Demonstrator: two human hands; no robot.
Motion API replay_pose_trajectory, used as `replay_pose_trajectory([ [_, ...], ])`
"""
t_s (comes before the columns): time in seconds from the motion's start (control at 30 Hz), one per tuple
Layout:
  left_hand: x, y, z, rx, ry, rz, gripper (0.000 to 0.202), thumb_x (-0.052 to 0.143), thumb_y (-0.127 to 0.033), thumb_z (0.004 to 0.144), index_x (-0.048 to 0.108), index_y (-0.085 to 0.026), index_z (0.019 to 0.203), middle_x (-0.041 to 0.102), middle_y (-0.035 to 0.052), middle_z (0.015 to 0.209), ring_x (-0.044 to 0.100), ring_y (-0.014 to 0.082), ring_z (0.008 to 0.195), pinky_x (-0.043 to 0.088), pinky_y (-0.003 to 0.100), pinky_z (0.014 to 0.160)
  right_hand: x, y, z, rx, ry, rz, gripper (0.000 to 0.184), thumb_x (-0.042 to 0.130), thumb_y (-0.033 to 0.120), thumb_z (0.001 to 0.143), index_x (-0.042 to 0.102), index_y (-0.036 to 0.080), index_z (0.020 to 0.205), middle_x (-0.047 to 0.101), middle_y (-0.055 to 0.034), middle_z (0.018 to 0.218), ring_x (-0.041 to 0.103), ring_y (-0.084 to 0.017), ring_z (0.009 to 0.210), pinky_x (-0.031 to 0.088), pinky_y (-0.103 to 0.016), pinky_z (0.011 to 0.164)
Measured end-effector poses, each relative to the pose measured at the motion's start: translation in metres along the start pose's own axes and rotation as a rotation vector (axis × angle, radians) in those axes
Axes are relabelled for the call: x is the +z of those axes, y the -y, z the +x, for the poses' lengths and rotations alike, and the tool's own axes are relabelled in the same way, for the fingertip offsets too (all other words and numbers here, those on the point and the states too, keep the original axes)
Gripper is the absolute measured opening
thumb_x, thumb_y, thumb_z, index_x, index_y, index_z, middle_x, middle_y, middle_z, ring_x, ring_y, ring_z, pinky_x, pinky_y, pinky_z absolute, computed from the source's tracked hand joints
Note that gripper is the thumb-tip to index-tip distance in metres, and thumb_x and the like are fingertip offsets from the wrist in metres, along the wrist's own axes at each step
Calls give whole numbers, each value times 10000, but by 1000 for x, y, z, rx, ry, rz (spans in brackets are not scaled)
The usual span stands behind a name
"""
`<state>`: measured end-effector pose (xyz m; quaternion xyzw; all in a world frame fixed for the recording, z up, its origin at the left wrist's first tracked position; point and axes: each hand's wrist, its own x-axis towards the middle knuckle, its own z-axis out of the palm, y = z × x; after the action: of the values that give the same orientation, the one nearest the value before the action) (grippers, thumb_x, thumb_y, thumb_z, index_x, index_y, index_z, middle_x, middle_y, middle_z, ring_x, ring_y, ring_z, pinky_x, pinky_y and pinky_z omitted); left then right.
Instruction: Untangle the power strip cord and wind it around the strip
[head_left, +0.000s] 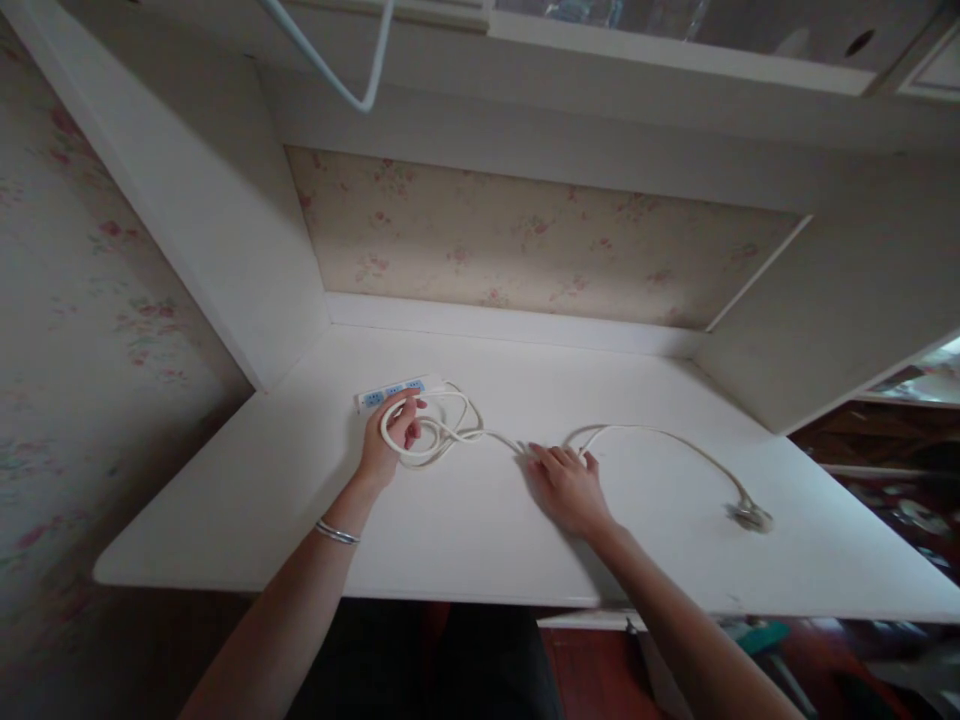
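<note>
Flowered wallpaper (480,230) fills the recess behind a white desk (465,540), with pale side panels to either side and an overhead shelf (660,50) along the top. More floral paper covers the wall at far left, and a pale bent cable (365,103) hangs down near the upper edge.

On the desk, left of centre and towards the back, lies a white power strip (394,391) with blue socket faces, set slightly aslant. Its white power cord (481,434) leaves the right end and gathers into loose, overlapping loops just in front of the strip.

The left hand (384,437) is at those loops, beside the strip's near edge, with its fingers curled around part of the coil; a silver bracelet (337,532) circles that wrist. From the coil, a single length crosses the desk to the right hand (571,488), which rests low over the surface with the palm down. Its fingers lie close together, closed on the cord, which comes out again near the thumb. Beyond it, the cord bows back in a wide arc and ends at a plug (752,517) on the right part of the desk, well apart from both hands.
</note>
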<state>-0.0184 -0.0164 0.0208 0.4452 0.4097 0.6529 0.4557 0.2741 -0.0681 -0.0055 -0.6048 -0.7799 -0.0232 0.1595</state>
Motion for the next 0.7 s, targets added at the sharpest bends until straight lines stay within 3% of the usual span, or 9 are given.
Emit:
replay_pose_trajectory([
  [0.13,-16,-2,12,82,-151,-41,359,641,-453,781,586,-184,1012,595,-22,756,431,21,426,291,137,348,-2,-2,10,-84,55,-53,377,327,475,966,637,275,1041,689,-37,904,599,-208,877,300,-404,821],
  [0.2,-24,-1,18,106,-230,-55,337,641,-440,783,575,-189,997,572,-38,723,421,19,429,288,128,357,-3,-19,10,-149,47,-73,404,389,564,915,650,269,1006,688,-40,901,594,-206,872,294,-365,783],
  [0.3,-33,1,24,107,-332,-44,309,632,-431,784,563,-189,964,553,-48,692,429,27,434,276,122,351,-2,-54,9,-161,27,-147,480,368,584,910,669,226,803,669,-47,797,577,-196,808,286,-319,712],
  [0.4,-37,3,29,127,-420,1,241,596,-399,805,538,-180,886,532,-57,653,414,30,401,272,128,337,1,-93,8,-65,-28,-206,579,279,554,943,624,194,651,622,-61,686,547,-195,733,295,-298,656],
  [0.53,-43,3,35,140,-535,67,163,507,-340,853,478,-180,843,506,-68,616,408,33,367,281,133,336,1,-140,7,119,-147,-209,628,219,567,944,589,180,616,604,-85,669,534,-199,673,340,-297,660],
  [0.7,-45,-2,32,199,-622,129,119,415,-308,905,424,-205,964,530,-65,686,464,43,381,324,139,357,-7,-172,9,469,-179,-180,644,238,606,921,592,170,605,631,-117,715,553,-216,672,338,-305,622],
])
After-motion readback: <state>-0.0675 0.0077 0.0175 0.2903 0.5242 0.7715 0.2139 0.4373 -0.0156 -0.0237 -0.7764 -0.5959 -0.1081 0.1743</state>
